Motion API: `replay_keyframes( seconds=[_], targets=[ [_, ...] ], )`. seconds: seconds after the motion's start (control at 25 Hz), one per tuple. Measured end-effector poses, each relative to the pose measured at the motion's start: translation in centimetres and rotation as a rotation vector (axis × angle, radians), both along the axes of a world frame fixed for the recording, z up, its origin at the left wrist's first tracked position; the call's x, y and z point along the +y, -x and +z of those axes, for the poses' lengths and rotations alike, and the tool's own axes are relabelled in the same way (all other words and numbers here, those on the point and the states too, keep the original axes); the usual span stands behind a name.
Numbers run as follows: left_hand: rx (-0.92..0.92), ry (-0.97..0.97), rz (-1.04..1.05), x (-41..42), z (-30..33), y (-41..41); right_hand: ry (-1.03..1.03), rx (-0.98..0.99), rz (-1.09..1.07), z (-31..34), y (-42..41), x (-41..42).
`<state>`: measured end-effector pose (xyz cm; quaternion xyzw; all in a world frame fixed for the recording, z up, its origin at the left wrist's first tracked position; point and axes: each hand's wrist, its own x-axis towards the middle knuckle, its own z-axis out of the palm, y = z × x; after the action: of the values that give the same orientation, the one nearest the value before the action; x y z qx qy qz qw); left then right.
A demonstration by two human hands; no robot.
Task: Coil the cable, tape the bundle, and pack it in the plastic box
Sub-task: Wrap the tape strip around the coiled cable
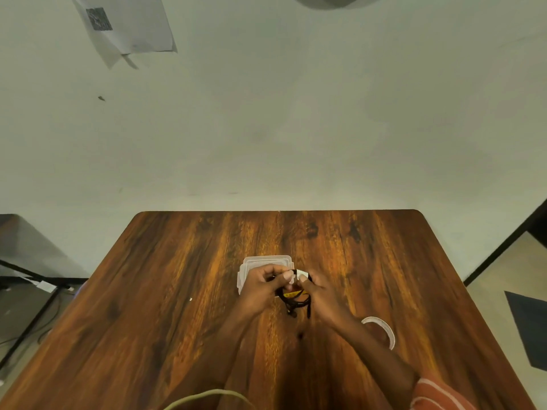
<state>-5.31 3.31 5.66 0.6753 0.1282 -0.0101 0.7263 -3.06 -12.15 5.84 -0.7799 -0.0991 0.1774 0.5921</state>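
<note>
Near the tabletop's middle: both hands meet over the wooden table, raised slightly above its surface.
Cable: the black coiled cable hangs between the hands, loose ends dangling down, a yellow tag showing in the loops.
Left hand: the left hand is closed on the coil's top, apparently pinching the loops together so they cannot spring apart.
Right hand: the right hand pinches a white tape piece against the bundle; I judge the taping step is under way.
Plastic box: the plastic box sits just beyond the hands, partly hidden, handy for packing.
Tape roll: the tape roll lies toward the right edge, near the right forearm.
Open room: bare wood on the left half and along the far edge.
</note>
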Motion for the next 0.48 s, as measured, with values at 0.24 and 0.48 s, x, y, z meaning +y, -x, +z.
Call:
replay_keyframes(
  seconds=[0.24, 0.48],
  targets=[
    [-0.014, -0.979, -0.016, 4.6, -5.0, -4.9, 0.179, -0.075, 0.008, -0.5, -0.6, -1.3],
    [0.203, -1.540, -0.750, 8.8, -10.1, -11.6, 0.206, -0.109, -0.088, -0.1, -1.5, -3.2]
  ],
)
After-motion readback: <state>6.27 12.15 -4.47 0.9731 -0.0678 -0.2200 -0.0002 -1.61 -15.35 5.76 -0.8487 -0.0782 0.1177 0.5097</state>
